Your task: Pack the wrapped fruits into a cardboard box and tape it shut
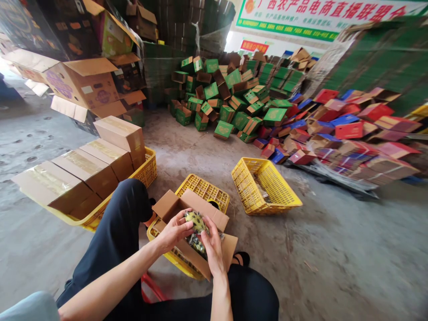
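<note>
"Yellow-green with dark spots, that bundle. Where was it?"

"Up over the open carton, between both hands. Left hand had its far-left side, thumb on the near face; right hand closed in from the right, fingers curled round the edge. Hands close together, clamped on it."

"Wrapped?"

"Looked like clear film, shiny in spots. More shiny wrapped stuff lay below in the carton, and the carton sat on a yellow crate."

"Heavy?"

"Light, I'd judge. Fingers alone carried it, no palm underneath that I could see. One piece or several inside, couldn't tell."

"Stiff or soft?"

"Probably some give, so squeezing hard risked bruising. The film was likely slick, and loose film would have slid over the contents."

"Best hold?"

"Both sides at the widest part, finger pads spread, thumbs on the near face. Not by a film corner; that could have torn or let it swing. Cardboard flaps stood around it, so a low grip would have rubbed them."
</note>
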A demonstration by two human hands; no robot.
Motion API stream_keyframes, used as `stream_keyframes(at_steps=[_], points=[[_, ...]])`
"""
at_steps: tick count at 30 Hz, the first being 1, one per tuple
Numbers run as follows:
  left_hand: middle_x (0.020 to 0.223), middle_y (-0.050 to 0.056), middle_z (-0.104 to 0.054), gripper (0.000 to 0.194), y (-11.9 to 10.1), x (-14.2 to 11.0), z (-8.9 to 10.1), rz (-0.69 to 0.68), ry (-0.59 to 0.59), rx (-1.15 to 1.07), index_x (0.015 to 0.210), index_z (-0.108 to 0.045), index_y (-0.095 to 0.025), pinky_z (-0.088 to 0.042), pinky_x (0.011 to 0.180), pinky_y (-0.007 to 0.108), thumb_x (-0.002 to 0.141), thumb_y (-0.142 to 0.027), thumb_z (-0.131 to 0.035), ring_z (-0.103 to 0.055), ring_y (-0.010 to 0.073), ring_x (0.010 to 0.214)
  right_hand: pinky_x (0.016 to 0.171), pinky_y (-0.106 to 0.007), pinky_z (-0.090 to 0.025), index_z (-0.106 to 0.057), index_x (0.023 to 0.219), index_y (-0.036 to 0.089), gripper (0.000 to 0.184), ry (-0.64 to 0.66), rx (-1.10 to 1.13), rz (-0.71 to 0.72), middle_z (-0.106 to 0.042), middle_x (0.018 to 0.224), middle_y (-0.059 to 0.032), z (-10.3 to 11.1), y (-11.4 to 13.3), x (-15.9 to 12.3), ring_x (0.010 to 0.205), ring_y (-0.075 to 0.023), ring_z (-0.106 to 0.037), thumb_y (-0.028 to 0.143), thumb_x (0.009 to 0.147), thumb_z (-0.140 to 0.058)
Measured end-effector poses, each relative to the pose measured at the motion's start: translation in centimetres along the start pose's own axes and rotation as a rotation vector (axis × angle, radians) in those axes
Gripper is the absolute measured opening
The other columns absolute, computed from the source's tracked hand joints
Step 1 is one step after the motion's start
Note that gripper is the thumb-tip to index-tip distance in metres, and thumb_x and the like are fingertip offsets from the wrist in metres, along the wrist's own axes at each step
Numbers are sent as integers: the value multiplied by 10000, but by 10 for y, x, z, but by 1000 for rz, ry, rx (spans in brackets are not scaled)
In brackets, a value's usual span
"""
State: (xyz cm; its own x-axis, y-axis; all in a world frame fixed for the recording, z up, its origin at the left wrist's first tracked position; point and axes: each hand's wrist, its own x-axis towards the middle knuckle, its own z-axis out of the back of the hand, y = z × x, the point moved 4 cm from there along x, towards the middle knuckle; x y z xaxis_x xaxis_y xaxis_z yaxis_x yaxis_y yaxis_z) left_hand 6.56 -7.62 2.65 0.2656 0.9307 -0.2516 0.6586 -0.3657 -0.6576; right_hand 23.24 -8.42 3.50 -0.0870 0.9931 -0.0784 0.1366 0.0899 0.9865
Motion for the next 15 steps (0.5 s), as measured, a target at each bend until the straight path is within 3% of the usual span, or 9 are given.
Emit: stream_keyframes(at_steps=[3,8,15], points=[[1260,142,-696,963,-1,-1,-4,-7,32,24,1526,-448,-241,-524,979,385,706,-366,-936,-711,266,1083,1019,-475,-570,-626,1380,287,597,10,-12,-22,-631,1443,-97,0,-4,0,1288,-318,-624,504,840,-761],[1238,140,-704,1127,2,-2,-3,10,3,57,1586,-362,-246,-510,1004,418,642,-320,-974,-718,278,1064,1108,-476,-505,-656,1339,271,568,-56,-103,26,-683,1368,-90,10,-7,2,1293,-309,-620,424,809,-789],[1275,179,-688,800,3,3,6,43,-105,147,1397,-579,-152,-555,894,351,746,-506,-882,-694,274,1103,1142,-495,-467,-688,1268,270,460,-37,-187,108,-684,1357,-85,11,-6,3,1305,-306,-605,318,815,-753]])
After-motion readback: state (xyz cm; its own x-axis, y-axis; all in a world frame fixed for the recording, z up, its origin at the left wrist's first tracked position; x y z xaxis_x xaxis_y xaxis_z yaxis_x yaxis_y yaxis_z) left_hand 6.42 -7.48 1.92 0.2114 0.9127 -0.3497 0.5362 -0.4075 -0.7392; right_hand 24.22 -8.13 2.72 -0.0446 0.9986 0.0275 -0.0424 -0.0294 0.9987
